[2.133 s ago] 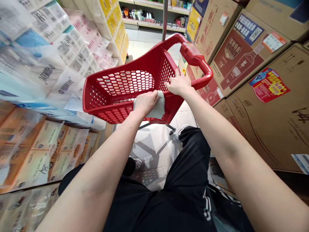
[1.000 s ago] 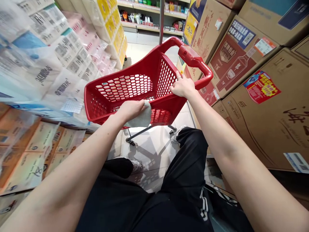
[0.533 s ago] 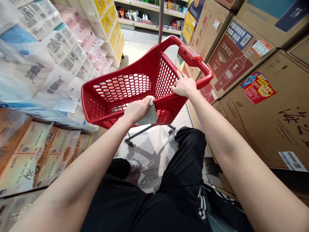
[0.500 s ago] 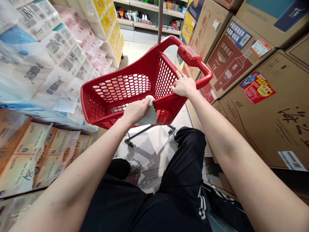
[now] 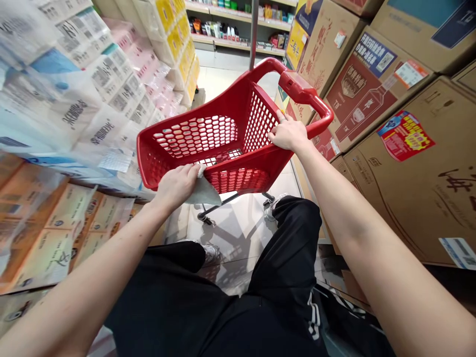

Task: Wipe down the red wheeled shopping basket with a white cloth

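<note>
Currently the left hand (image 5: 176,186) is closed on a pale cloth (image 5: 203,194) at the near rim of the red shopping-cart basket (image 5: 245,161), whose long axis points straight ahead (the right hand (image 5: 288,135) grips the right rim, nearer the handle (image 5: 299,85)).

One left hand (image 5: 176,186), one right hand (image 5: 288,135), one red shopping cart (image 5: 297,84), and one cloth (image 5: 203,194).

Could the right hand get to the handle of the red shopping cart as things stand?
Probably yes: the right hand grips the rim of the red shopping cart just below the handle, and nothing appears to lie between them.
</note>
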Demonstrator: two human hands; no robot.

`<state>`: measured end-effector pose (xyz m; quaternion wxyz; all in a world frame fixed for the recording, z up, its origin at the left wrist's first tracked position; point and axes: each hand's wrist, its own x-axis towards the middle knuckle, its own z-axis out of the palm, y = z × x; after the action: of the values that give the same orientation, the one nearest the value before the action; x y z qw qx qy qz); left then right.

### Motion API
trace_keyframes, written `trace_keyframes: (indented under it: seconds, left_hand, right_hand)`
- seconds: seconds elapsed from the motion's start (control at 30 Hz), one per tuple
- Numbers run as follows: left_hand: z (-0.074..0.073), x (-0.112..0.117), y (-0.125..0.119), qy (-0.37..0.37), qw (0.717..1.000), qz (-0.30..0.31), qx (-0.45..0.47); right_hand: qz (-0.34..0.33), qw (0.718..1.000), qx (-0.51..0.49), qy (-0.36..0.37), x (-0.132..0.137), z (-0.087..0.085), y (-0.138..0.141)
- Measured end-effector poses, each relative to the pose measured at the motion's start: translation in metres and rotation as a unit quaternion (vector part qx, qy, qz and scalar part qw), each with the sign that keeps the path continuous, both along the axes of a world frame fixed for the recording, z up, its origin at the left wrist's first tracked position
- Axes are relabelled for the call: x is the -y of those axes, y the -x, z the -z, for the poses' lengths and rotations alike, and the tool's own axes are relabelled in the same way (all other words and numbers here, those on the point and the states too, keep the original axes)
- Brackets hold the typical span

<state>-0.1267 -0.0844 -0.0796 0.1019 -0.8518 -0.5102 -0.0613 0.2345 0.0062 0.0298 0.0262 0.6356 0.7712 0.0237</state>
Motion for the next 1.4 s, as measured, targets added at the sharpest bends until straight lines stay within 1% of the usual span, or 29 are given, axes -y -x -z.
trace_keyframes:
  seconds: [0.03,0.1,0.2,0.3,0.33,0.4,0.5,0.6,0.7,0.8,0.9,1.0,1.1,1.23,1.4]
  left_hand:
    - [0.0,-0.002,-0.003,-0.001,1.0,0.0,-0.004]
    - [-0.003,-0.008,-0.019,0.002,1.0,0.01,-0.004]
    - [-0.014,-0.02,-0.061,0.017,0.999,0.031,0.01]
    - [-0.028,-0.034,-0.104,0.046,0.999,0.019,0.016]
    - [-0.031,-0.037,-0.114,0.056,0.998,0.018,0.013]
    - [-0.035,-0.042,-0.124,0.073,0.997,0.018,0.015]
    - [-0.036,-0.043,-0.12,0.091,0.995,0.02,0.026]
    - [-0.033,-0.039,-0.106,0.094,0.995,0.016,0.028]
    - [-0.028,-0.029,-0.088,0.086,0.996,0.014,0.011]
    - [-0.021,-0.014,-0.067,0.046,0.999,0.01,-0.004]
    - [-0.012,0.002,-0.047,-0.005,1.0,-0.001,0.002]
    - [-0.006,0.012,-0.035,-0.027,0.999,-0.021,0.021]
    - [-0.004,0.009,-0.033,-0.028,0.999,-0.028,0.004]
    - [-0.009,-0.006,-0.035,-0.003,0.999,-0.007,-0.048]
    - [-0.016,-0.015,-0.04,0.032,0.999,0.011,-0.025]
  right_hand:
    - [-0.001,1.0,0.0,0.0,0.0,0.0,0.001]
    - [-0.002,1.0,0.001,0.001,0.0,0.001,0.004]
    - [0.0,1.0,0.009,0.005,0.0,0.001,0.007]
    - [0.0,1.0,0.015,0.001,0.0,0.0,0.009]
    - [-0.001,1.0,0.015,-0.002,-0.001,0.0,0.008]
    - [-0.001,1.0,0.011,-0.005,-0.001,0.0,0.006]
    - [0.001,1.0,0.005,-0.003,-0.002,-0.001,0.002]
    - [0.0,1.0,0.003,-0.004,-0.001,-0.001,-0.001]
    - [0.001,1.0,0.004,-0.003,0.0,-0.002,-0.001]
    - [0.002,1.0,0.005,-0.002,0.001,-0.003,0.0]
    - [0.0,1.0,0.0,-0.006,0.002,-0.003,0.0]
    - [-0.002,1.0,-0.005,-0.01,0.002,-0.001,0.0]
    - [-0.005,1.0,0.001,-0.012,0.002,-0.001,0.001]
    - [-0.004,1.0,0.003,-0.012,0.002,-0.001,-0.001]
    - [-0.006,1.0,0.002,-0.008,0.001,-0.001,-0.006]
